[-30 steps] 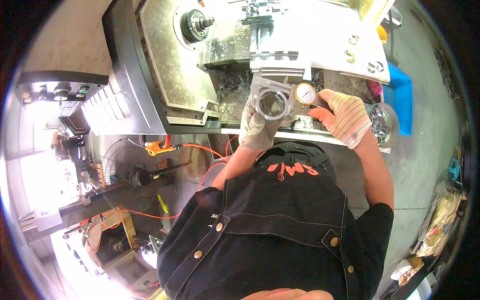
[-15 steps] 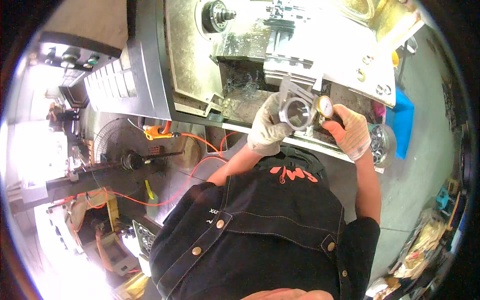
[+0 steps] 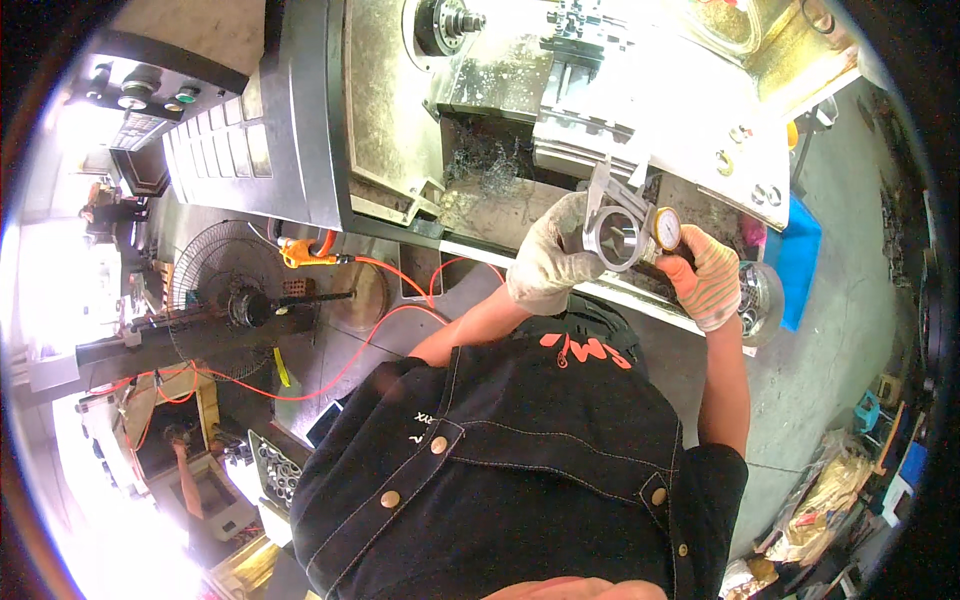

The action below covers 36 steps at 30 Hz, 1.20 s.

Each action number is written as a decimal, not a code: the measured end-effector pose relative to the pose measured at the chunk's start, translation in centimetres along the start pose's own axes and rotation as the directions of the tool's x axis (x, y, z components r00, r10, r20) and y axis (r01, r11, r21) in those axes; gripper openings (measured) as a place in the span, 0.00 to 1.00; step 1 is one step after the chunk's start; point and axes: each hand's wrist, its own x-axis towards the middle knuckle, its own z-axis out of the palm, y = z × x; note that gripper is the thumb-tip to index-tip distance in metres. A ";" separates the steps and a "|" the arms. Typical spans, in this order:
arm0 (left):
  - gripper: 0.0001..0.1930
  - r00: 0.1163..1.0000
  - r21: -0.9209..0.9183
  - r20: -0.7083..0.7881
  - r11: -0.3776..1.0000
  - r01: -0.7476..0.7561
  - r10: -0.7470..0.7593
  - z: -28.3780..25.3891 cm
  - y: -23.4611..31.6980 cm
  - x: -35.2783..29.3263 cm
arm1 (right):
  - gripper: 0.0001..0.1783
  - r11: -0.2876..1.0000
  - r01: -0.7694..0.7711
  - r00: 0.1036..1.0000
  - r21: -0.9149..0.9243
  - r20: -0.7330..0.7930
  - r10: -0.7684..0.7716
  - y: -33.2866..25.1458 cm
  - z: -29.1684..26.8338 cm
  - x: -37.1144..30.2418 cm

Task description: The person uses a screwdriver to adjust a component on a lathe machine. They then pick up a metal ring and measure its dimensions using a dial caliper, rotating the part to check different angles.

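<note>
My left hand (image 3: 545, 264), in a pale work glove, is closed around the left side of a silver metal ring (image 3: 593, 240). The ring's round opening faces up toward me. A dial caliper (image 3: 600, 190) lies against the ring, with one jaw reaching past its far left edge. My right hand (image 3: 708, 278), gloved with orange-tinted fingertips, grips the caliper beside its yellow-rimmed round dial (image 3: 667, 228). Both hands are above the front edge of a machine. Exactly where the jaws touch the ring I cannot make out.
Ahead is a lathe-like machine with a dark spindle (image 3: 447, 25) and a bright ledge bearing several small rings (image 3: 766, 194). A round metal bowl of parts (image 3: 766, 302) and a blue bin (image 3: 800, 262) stand at right. A fan (image 3: 225, 300), orange air gun (image 3: 305, 252) and red hose (image 3: 335, 385) are left.
The ring and caliper have shifted slightly right and down in view. Both hands keep their hold. The surroundings have shifted a little too, as the view turned.
</note>
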 end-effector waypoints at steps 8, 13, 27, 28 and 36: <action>0.36 0.999 -0.035 -0.024 0.999 0.020 -0.020 -0.3 -0.1 -0.1 | 0.22 0.999 0.017 0.999 -0.051 0.034 -0.016 -0.4 -0.5 0.3; 0.38 0.999 -0.090 -0.015 0.995 0.038 -0.040 -0.1 0.2 -0.1 | 0.20 0.985 0.083 0.997 -0.148 0.012 -0.082 -0.1 -0.9 0.5; 0.43 0.996 -0.090 -0.077 0.994 -0.060 0.053 -0.6 0.4 -1.6 | 0.22 0.964 0.198 0.979 -0.178 -0.003 -0.202 -2.2 -1.8 0.8; 0.42 0.995 -0.097 -0.084 0.994 -0.056 0.047 -0.6 0.3 -1.6 | 0.22 0.961 0.204 0.978 -0.185 -0.005 -0.208 -2.2 -1.9 0.8; 0.43 0.990 -0.034 -0.134 0.999 0.030 -0.035 -2.0 -0.2 -2.5 | 0.21 0.965 0.205 0.978 -0.164 0.006 -0.207 -2.2 -2.4 0.8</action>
